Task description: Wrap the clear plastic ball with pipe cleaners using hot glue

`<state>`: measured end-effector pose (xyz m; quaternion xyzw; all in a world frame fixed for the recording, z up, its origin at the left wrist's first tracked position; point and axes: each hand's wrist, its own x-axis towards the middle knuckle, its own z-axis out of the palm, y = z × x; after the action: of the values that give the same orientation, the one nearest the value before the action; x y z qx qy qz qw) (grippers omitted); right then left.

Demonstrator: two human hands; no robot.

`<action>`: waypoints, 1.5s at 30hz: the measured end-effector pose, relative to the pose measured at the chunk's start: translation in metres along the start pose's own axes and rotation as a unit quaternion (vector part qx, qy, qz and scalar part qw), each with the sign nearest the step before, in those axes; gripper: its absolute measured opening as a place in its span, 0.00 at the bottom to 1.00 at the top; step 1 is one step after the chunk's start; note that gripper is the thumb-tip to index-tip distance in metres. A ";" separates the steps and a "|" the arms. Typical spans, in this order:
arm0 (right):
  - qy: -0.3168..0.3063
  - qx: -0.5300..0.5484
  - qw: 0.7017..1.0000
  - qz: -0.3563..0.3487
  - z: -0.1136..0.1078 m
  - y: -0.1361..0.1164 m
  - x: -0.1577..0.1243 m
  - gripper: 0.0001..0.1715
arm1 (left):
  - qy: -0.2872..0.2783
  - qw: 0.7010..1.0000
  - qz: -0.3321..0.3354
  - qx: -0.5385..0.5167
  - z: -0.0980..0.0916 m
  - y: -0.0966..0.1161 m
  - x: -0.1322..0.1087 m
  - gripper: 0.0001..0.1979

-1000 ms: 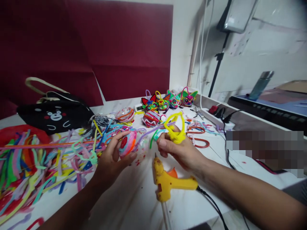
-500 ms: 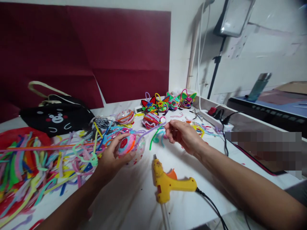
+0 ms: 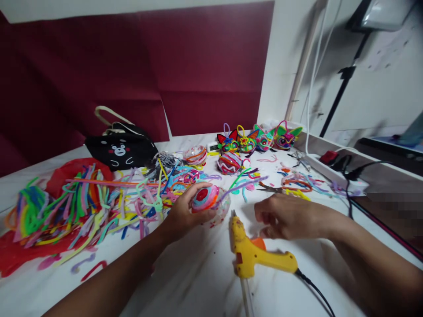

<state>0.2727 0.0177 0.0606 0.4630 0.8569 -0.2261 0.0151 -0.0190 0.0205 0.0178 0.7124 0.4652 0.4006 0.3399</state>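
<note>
My left hand [image 3: 193,209] grips a clear plastic ball [image 3: 222,207] whose near side is covered in coiled red, blue, orange and pink pipe cleaner. A loose purple pipe cleaner [image 3: 246,185] trails from the ball up to the right. Just above the glue gun [image 3: 249,251] hovers my right hand [image 3: 284,216], fingers loosely curled, thumb apart, with nothing visible in it. The yellow glue gun lies on the table, nozzle pointing away from me, a clear glue stick in its back. Behind the right hand lie scissors [image 3: 269,188], partly hidden.
Loose pipe cleaners [image 3: 95,198] heap on the left beside a black bag [image 3: 120,152]. Several finished animal-face ornaments [image 3: 264,140] stand at the back, near two wrapped balls [image 3: 229,163]. A power strip [image 3: 343,174] lies right; the glue gun's cord [image 3: 315,286] runs to the front.
My view has turned left. The right hand has moved from beside the purple pipe cleaner's tip down toward the glue gun. The left hand still holds the ball.
</note>
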 end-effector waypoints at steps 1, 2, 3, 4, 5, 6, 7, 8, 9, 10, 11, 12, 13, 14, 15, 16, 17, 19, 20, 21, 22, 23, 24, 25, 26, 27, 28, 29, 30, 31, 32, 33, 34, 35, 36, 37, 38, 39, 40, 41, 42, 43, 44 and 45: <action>-0.011 -0.036 0.999 0.010 0.000 -0.006 -0.004 0.12 | 0.003 1.000 0.000 0.005 0.000 0.000 0.000 0.32; -0.019 -0.061 0.998 0.015 0.000 -0.011 -0.006 0.15 | 0.009 1.000 -0.001 0.009 0.001 0.000 0.001 0.32; -0.031 -0.074 0.997 0.020 0.001 -0.016 -0.008 0.17 | 0.017 1.000 -0.003 0.012 0.001 -0.001 0.001 0.32; -0.042 -0.081 0.996 0.021 0.003 -0.021 -0.009 0.17 | 0.024 1.000 -0.005 0.014 0.002 -0.001 0.002 0.32; -0.052 -0.086 0.995 0.017 0.004 -0.024 -0.010 0.17 | 0.030 0.999 -0.006 0.016 0.002 -0.002 0.003 0.32; -0.061 -0.088 0.994 0.010 0.006 -0.027 -0.010 0.17 | 0.033 0.999 -0.009 0.016 0.002 -0.003 0.004 0.32; -0.066 -0.089 0.994 0.001 0.008 -0.029 -0.010 0.16 | 0.035 0.999 -0.014 0.016 0.002 -0.004 0.004 0.32; -0.067 -0.091 0.994 -0.004 0.010 -0.030 -0.010 0.16 | 0.034 0.999 -0.017 0.015 0.002 -0.004 0.004 0.32; -0.067 -0.092 0.993 -0.008 0.013 -0.031 -0.009 0.16 | 0.033 0.999 -0.020 0.014 0.002 -0.004 0.004 0.32; -0.066 -0.090 0.994 -0.012 0.015 -0.031 -0.009 0.17 | 0.033 0.999 -0.021 0.012 0.001 -0.003 0.004 0.32; -0.064 -0.085 0.994 -0.020 0.018 -0.031 -0.008 0.18 | 0.032 0.999 -0.022 0.009 0.001 -0.002 0.004 0.32; -0.058 -0.078 0.995 -0.034 0.021 -0.031 -0.008 0.19 | 0.031 0.999 -0.023 0.006 0.001 -0.002 0.003 0.32; -0.049 -0.072 0.995 -0.052 0.025 -0.031 -0.007 0.20 | 0.030 0.999 -0.025 0.001 0.001 -0.001 0.003 0.32; -0.039 -0.069 0.994 -0.071 0.029 -0.030 -0.006 0.20 | 0.029 0.999 -0.027 -0.004 0.001 0.000 0.003 0.32; -0.026 -0.069 0.994 -0.085 0.032 -0.030 -0.006 0.19 | 0.030 0.999 -0.030 -0.009 0.002 0.001 0.003 0.33; -0.012 -0.070 0.993 -0.092 0.035 -0.031 -0.005 0.17 | 0.032 0.999 -0.034 -0.013 0.002 0.002 0.003 0.33; -0.003 -0.071 0.993 -0.095 0.037 -0.031 -0.004 0.15 | 0.034 0.999 -0.039 -0.018 0.002 0.002 0.002 0.34; 0.002 -0.059 0.994 -0.094 0.036 -0.031 -0.004 0.12 | 0.041 0.997 -0.051 -0.034 0.003 0.003 0.002 0.35; 0.002 -0.046 0.995 -0.091 0.034 -0.030 -0.005 0.12 | 0.045 0.996 -0.056 -0.045 0.003 0.003 0.002 0.36; 0.004 -0.035 0.995 -0.088 0.030 -0.030 -0.006 0.12 | 0.050 0.995 -0.058 -0.056 0.003 0.003 0.002 0.37; 0.009 -0.026 0.996 -0.082 0.025 -0.028 -0.007 0.12 | 0.056 0.994 -0.057 -0.068 0.003 0.003 0.003 0.38; 0.020 -0.020 0.997 -0.073 0.019 -0.025 -0.008 0.13 | 0.063 0.993 -0.055 -0.078 0.004 0.002 0.003 0.38; 0.035 -0.017 0.997 -0.063 0.013 -0.021 -0.010 0.14 | 0.070 0.993 -0.052 -0.085 0.004 0.001 0.004 0.38; 0.051 -0.013 0.997 -0.049 0.007 -0.017 -0.011 0.15 | 0.076 0.992 -0.049 -0.092 0.004 -0.001 0.004 0.38; 0.071 -0.005 0.997 -0.034 0.001 -0.011 -0.012 0.16 | 0.082 0.991 -0.044 -0.097 0.004 -0.002 0.005 0.38; 0.095 0.007 0.995 -0.018 -0.004 -0.004 -0.013 0.17 | 0.087 0.991 -0.037 -0.099 0.004 -0.003 0.006 0.38; 0.126 0.027 0.992 -0.006 -0.008 0.003 -0.014 0.17 | 0.092 0.990 -0.027 -0.100 0.004 -0.005 0.006 0.37; 0.158 0.056 0.986 0.004 -0.011 0.010 -0.014 0.17 | 0.096 0.990 -0.017 -0.099 0.004 -0.005 0.007 0.37; 0.195 0.090 0.977 0.013 -0.014 0.016 -0.013 0.17 | 0.099 0.990 -0.008 -0.097 0.005 -0.006 0.007 0.36; 0.232 0.133 0.963 0.022 -0.016 0.021 -0.012 0.18 | 0.102 0.990 -0.002 -0.096 0.005 -0.005 0.007 0.36; 0.269 0.182 0.945 0.027 -0.017 0.024 -0.011 0.20 | 0.104 0.990 0.000 -0.095 0.005 -0.005 0.006 0.35; 0.305 0.233 0.923 0.027 -0.018 0.026 -0.010 0.23 | 0.105 0.990 0.000 -0.095 0.006 -0.003 0.006 0.35; 0.337 0.284 0.897 0.022 -0.018 0.025 -0.009 0.27 | 0.106 0.990 -0.001 -0.097 0.006 -0.002 0.005 0.35; 0.364 0.327 0.872 0.013 -0.019 0.024 -0.008 0.30 | 0.105 0.990 -0.001 -0.098 0.007 0.000 0.004 0.35; 0.384 0.360 0.850 0.002 -0.019 0.021 -0.007 0.32 | 0.105 0.990 -0.001 -0.098 0.007 0.001 0.004 0.35; 0.399 0.383 0.833 -0.007 -0.018 0.018 -0.006 0.33 | 0.105 0.990 0.002 -0.096 0.007 0.002 0.003 0.35; 0.411 0.395 0.821 -0.013 -0.018 0.015 -0.006 0.32 | 0.106 0.990 0.008 -0.095 0.008 0.002 0.002 0.34; 0.420 0.402 0.813 -0.015 -0.018 0.012 -0.006 0.31 | 0.108 0.990 0.017 -0.093 0.008 0.002 0.002 0.34; 0.429 0.406 0.807 -0.014 -0.017 0.009 -0.005 0.30 | 0.109 0.989 0.026 -0.092 0.008 0.002 0.001 0.33; 0.440 0.410 0.799 -0.012 -0.016 0.007 -0.004 0.30 | 0.108 0.989 0.035 -0.090 0.008 0.002 0.000 0.33; 0.452 0.415 0.789 -0.012 -0.015 0.006 -0.003 0.30 | 0.106 0.990 0.042 -0.088 0.008 0.002 -0.001 0.32; 0.465 0.423 0.778 -0.015 -0.014 0.005 -0.002 0.30 | 0.099 0.990 0.047 -0.086 0.008 0.001 -0.001 0.32; 0.475 0.433 0.766 -0.017 -0.013 0.004 -0.001 0.30 | 0.090 0.991 0.052 -0.084 0.008 0.001 -0.002 0.32; 0.480 0.445 0.756 -0.020 -0.012 0.004 0.000 0.31 | 0.082 0.991 0.059 -0.084 0.007 0.001 -0.003 0.32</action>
<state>0.2778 0.0249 0.0701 0.4481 0.5637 -0.3301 -0.6102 -0.0126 0.0162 0.0146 0.6722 0.4133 0.5149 0.3350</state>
